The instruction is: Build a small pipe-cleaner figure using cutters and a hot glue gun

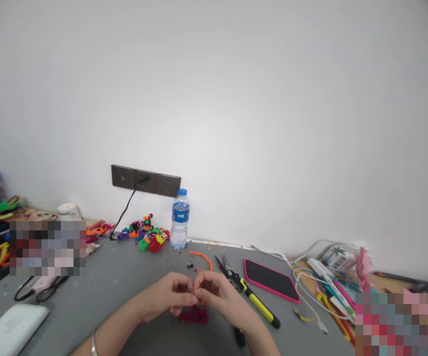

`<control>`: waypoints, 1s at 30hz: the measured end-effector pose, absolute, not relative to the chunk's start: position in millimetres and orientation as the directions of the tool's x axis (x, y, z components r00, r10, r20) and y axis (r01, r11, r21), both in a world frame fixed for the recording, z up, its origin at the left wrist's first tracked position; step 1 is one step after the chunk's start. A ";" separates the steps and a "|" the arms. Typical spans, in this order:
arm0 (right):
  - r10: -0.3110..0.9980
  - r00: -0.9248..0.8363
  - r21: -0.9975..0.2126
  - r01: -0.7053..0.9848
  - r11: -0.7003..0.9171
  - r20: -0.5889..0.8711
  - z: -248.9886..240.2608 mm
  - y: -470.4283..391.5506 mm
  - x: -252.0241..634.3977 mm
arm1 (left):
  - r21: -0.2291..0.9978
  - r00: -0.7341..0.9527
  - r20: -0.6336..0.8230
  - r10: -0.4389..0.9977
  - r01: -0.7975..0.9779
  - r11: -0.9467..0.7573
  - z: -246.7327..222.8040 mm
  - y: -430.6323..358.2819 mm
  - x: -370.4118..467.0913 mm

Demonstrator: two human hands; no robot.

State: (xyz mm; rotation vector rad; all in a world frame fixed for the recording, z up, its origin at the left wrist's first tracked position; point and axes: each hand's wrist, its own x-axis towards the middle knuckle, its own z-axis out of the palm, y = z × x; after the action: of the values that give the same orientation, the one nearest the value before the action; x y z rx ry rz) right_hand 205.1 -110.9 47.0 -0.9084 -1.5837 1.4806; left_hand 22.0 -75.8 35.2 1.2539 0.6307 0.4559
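My left hand (171, 295) and my right hand (215, 294) meet low in the middle of the view, fingertips pinched together. Between them is something small with a bit of orange showing, mostly hidden by the fingers. An orange fuzzy stem (207, 258) curves up just behind my right hand. Under the hands lies a dark pink object (194, 316), partly covered. Open-bladed cutters with yellow and black handles (260, 305) rest beside my right hand, partly under that forearm.
A phone with a pink edge (271, 280) lies at the right, near white cables (312, 311). Behind stand a water bottle (180, 220) and colourful fuzzy figures (158, 241). A white power bank (13, 329) lies at the left on the grey table (98, 287).
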 end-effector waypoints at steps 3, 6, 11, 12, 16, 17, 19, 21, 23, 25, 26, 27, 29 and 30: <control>0.886 -0.462 -0.998 0.007 0.059 0.049 46.3 -110.9 204.3 | 0.962 0.757 -0.209 0.619 0.047 0.268 34.1 -74.4 21.0; 0.892 -0.445 -0.997 -0.039 0.074 0.083 45.8 -111.2 202.9 | 0.962 0.743 -0.185 0.643 0.004 0.272 34.2 -73.8 20.9; 0.918 -0.368 -0.986 0.023 0.164 0.145 41.8 -109.9 204.5 | 0.954 0.710 -0.160 0.686 -0.068 0.293 33.2 -73.3 21.7; 0.921 -0.354 -0.981 0.043 0.189 0.162 41.1 -109.4 205.2 | 0.953 0.708 -0.154 0.689 -0.077 0.293 33.0 -73.2 22.0; 0.915 -0.346 -0.963 0.092 0.255 0.209 40.6 -108.4 207.9 | 0.952 0.675 -0.157 0.721 -0.091 0.292 33.4 -73.8 24.1; 0.913 -0.348 -0.961 0.095 0.261 0.214 41.0 -108.5 208.4 | 0.951 0.670 -0.156 0.726 -0.096 0.293 33.8 -74.1 24.6; 0.910 -0.355 -0.961 0.091 0.262 0.215 42.0 -109.0 209.0 | 0.949 0.670 -0.146 0.728 -0.113 0.294 34.8 -74.4 25.3; 0.910 -0.358 -0.964 0.080 0.254 0.210 43.0 -109.5 208.9 | 0.950 0.668 -0.140 0.731 -0.118 0.290 35.5 -74.2 25.2; 0.912 -0.361 -0.969 0.071 0.237 0.196 43.7 -109.8 208.8 | 0.953 0.662 -0.148 0.735 -0.102 0.285 35.5 -73.3 24.2; 0.915 -0.364 -0.974 0.071 0.216 0.176 43.7 -109.6 209.2 | 0.958 0.663 -0.165 0.731 -0.068 0.278 34.6 -72.0 22.8; 0.914 -0.370 -0.976 0.071 0.206 0.166 43.5 -109.5 209.5 | 0.961 0.667 -0.172 0.725 -0.048 0.271 33.9 -71.3 22.0; 0.912 -0.378 -0.978 0.070 0.198 0.157 43.2 -109.4 210.1 | 0.965 0.672 -0.176 0.719 -0.029 0.262 33.1 -70.7 21.4; 0.906 -0.395 -0.980 0.065 0.190 0.149 42.9 -109.4 211.1 | 0.970 0.682 -0.176 0.710 -0.003 0.243 32.0 -70.0 20.4; 0.904 -0.402 -0.980 0.061 0.187 0.148 43.0 -109.6 211.5 | 0.972 0.685 -0.173 0.708 0.004 0.235 31.9 -69.9 20.0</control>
State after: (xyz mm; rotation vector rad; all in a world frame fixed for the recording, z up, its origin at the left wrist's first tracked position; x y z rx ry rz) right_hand 211.5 -109.6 43.0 -0.9286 -1.6554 1.3142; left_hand 20.0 -69.9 31.9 1.2562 0.6913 0.5395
